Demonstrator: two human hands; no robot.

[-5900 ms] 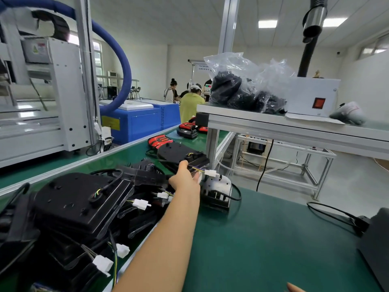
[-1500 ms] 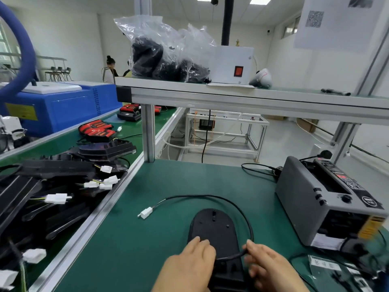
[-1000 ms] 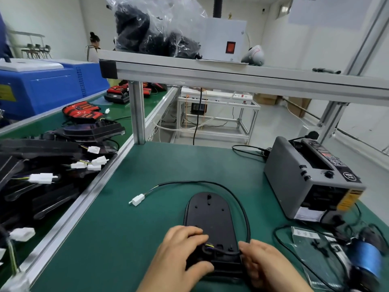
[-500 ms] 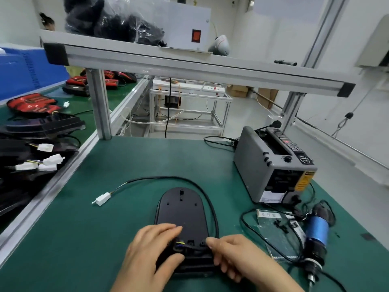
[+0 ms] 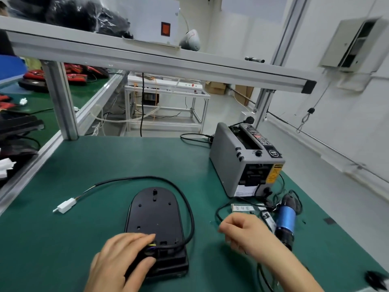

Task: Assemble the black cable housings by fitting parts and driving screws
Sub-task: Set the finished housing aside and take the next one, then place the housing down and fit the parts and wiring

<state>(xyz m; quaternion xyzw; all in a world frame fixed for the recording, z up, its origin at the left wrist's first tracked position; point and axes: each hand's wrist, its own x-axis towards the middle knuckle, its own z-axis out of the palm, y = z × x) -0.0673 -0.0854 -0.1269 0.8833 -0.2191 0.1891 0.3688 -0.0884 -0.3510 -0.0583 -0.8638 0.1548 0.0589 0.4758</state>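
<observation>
A black cable housing [image 5: 154, 213] lies flat on the green mat, its rounded end pointing away from me. Its black cable [image 5: 185, 199] loops round the right side and far end, finishing in a white connector [image 5: 66, 205] at the left. My left hand [image 5: 117, 260] grips the housing's near left corner, fingers on top by the cable entry and thumb against the side. My right hand [image 5: 244, 230] hovers to the right of the housing, fingers loosely curled, holding nothing. A blue electric screwdriver [image 5: 285, 220] lies just beyond it.
A grey tape dispenser [image 5: 235, 163] stands at the right rear with cords around it. A small clear bag [image 5: 250, 208] lies by the screwdriver. More black housings [image 5: 16, 131] are piled on the left conveyor. An aluminium shelf beam [image 5: 147, 57] crosses overhead.
My right hand has let go of the cable at the housing's near end and moved right, toward the screwdriver. My left hand stays on the housing. The view has tilted down and right.
</observation>
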